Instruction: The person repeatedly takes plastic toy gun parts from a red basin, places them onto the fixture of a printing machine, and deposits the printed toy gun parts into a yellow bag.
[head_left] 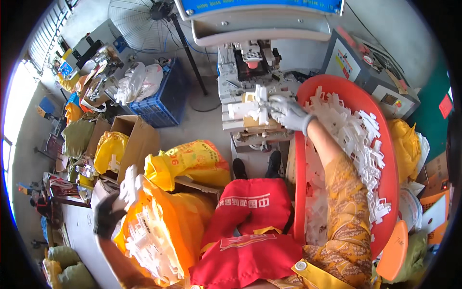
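Observation:
My right hand [290, 113], in a grey glove, is at the machine's work table, fingers closed at the edge of a white plastic part [260, 107] that lies on the fixture. My left hand [107, 214], in a dark glove, is out to the left and grips white plastic pieces [129, 187] above an orange bag [185, 216]. Several similar white pieces [151, 241], gun-shaped in outline, fill that bag. To my right, a long red tub [389, 164] holds a heap of white plastic parts [344, 123].
The machine's head [260, 29] hangs over the work table. A yellow bag [202, 161] and an open cardboard box [139, 144] stand left of my legs. Farther back are a blue crate [161, 96] and a stand fan [156, 12]. An orange stool [392, 250] is beside the tub.

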The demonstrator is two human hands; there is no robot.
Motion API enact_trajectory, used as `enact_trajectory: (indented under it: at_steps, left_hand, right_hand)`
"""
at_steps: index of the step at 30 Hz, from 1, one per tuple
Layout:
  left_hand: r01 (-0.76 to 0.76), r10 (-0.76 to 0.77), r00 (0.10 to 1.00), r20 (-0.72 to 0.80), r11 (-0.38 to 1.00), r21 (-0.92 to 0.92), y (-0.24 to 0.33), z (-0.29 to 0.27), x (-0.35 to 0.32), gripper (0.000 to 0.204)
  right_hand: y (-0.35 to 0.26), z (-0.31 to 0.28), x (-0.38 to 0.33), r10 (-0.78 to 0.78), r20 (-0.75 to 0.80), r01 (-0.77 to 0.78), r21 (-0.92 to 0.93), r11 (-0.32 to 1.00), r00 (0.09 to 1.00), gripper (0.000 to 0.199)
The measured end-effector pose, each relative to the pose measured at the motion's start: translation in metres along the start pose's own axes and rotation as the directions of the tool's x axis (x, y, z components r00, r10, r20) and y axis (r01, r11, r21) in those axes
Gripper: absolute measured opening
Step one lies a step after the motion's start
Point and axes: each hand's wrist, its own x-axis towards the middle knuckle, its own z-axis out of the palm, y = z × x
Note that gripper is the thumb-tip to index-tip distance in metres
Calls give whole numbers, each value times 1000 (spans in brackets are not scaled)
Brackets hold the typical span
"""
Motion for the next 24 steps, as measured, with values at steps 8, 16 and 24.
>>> enact_trajectory:
  at_steps: [8, 16, 24]
  left_hand:
    - [424, -394, 902, 175, 883, -201, -79, 15, -107, 49]
    - [410, -410, 910, 51, 878, -247, -113, 32, -94, 38]
    - [34, -20, 977, 213, 997, -65, 34, 78, 40, 34]
  right_hand:
    - [19, 16, 5, -236, 144, 241, -18, 970, 961, 44]
    - [82, 33, -149, 114, -235, -72, 178, 981, 965, 32]
    - [55, 104, -245, 463, 580, -441, -189, 877, 670, 35]
